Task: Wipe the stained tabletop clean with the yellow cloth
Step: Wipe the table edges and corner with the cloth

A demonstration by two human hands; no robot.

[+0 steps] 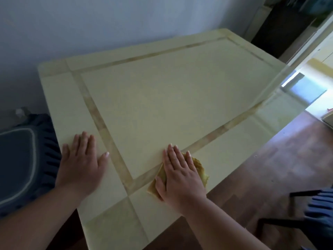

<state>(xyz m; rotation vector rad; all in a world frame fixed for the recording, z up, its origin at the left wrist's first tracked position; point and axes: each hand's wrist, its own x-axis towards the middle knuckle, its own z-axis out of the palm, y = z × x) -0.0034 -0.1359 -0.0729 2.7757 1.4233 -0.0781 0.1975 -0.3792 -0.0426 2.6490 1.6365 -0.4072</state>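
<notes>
The fingers (177,156) of my right hand (180,179) lie flat and close together, pressing down on a crumpled yellow cloth (200,168). They are not curled around it. The cloth peeks out past my little finger and under my thumb, sitting on the near part of the pale cream table (162,98), over a tan inlaid border strip (212,136) that frames the table's centre panel. To the left, my left hand (81,165) rests palm down on the bare table, fingers (84,139) straight and slightly spread, thumb out to the side, holding nothing. Left of that hand, off the table's edge, is a dark blue cushioned seat (23,159). Right of my right hand, reddish-brown wooden floor (270,168) shows beyond the table.
</notes>
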